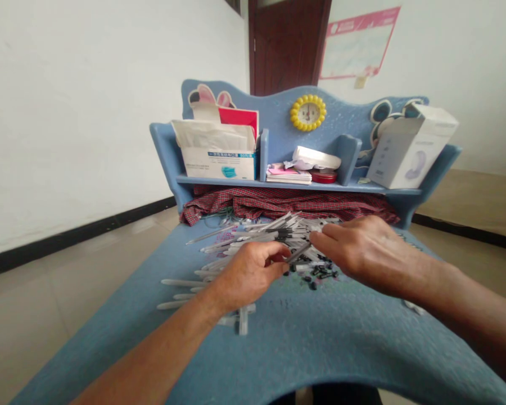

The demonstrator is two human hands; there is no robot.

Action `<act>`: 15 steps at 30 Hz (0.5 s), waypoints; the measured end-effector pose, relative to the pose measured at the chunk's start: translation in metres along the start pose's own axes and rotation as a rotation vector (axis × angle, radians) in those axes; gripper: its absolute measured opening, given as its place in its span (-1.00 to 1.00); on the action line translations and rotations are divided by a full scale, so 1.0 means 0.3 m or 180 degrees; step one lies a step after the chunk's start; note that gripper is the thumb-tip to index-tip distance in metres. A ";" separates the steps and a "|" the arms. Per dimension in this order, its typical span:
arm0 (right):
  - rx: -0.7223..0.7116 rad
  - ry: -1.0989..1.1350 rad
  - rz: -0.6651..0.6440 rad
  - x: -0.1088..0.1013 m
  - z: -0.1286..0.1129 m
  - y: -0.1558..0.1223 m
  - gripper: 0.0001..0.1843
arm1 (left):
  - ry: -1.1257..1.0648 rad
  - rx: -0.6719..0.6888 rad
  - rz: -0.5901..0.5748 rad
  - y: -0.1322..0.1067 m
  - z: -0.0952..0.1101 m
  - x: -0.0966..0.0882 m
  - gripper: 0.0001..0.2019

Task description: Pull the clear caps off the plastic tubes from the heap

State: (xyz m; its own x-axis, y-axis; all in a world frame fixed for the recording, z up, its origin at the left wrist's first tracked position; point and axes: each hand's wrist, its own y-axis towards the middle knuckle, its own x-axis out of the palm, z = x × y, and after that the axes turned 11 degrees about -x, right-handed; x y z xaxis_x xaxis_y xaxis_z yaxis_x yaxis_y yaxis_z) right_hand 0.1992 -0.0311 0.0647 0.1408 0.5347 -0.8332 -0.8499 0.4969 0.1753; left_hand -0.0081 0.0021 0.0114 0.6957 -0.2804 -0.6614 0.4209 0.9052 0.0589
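Observation:
Between my two hands a slim pen (298, 253) is held at a slant over the blue desk. My left hand (255, 269) pinches its lower left end between thumb and fingers. The fingers of my right hand (349, 247) are closed on its upper right end. Behind and under the hands lies a pile of clear pen barrels (274, 228), with dark refills among them. Small black pen parts (320, 272) are scattered just below my right hand. More whitish pen pieces (179, 284) lie left of my left hand, some partly hidden by it.
The blue desk (320, 343) has a raised back shelf. On it stand a mask box (219, 160), a stack of papers (289, 175), a red round tin (324, 177) and a white carton (409, 149). A checked cloth (287, 201) lies beneath the shelf. A yellow clock (307, 112) hangs above.

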 end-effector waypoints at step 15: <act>0.0801 0.1597 -0.1380 0.182 -0.062 0.031 -0.72 | -0.1329 -0.0273 0.0212 0.002 0.007 -0.002 -0.89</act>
State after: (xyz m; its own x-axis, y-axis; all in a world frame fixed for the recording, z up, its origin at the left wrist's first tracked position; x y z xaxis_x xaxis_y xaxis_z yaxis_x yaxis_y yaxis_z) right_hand 0.1895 -0.0099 0.0111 0.1376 -0.0962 -0.9858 -0.6185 0.7690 -0.1614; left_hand -0.0068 0.0021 0.0135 0.9029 -0.3098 -0.2979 0.3296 0.9440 0.0173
